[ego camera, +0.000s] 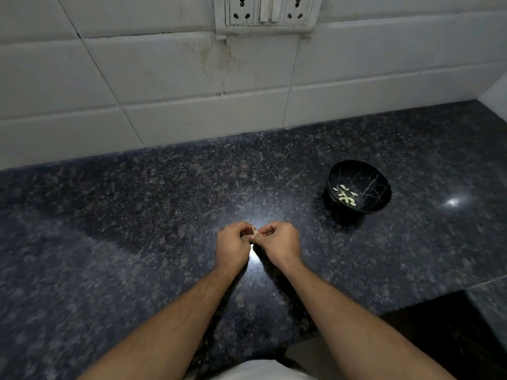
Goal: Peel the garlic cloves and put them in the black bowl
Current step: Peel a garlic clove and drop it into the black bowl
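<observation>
My left hand (233, 245) and my right hand (278, 242) meet over the middle of the dark granite counter (137, 215). Between their curled fingertips they pinch one small pale garlic clove (254, 231), most of it hidden by the fingers. The black bowl (375, 185) with thin white veins stands to the right and a little farther back. Several peeled pale cloves (346, 196) lie at its bottom.
A white tiled wall (192, 91) rises behind the counter, with a socket and switch plate (267, 12) at the top. A bright light reflection (452, 202) shines right of the bowl. The counter ends at a dark drop (444, 338) at the lower right.
</observation>
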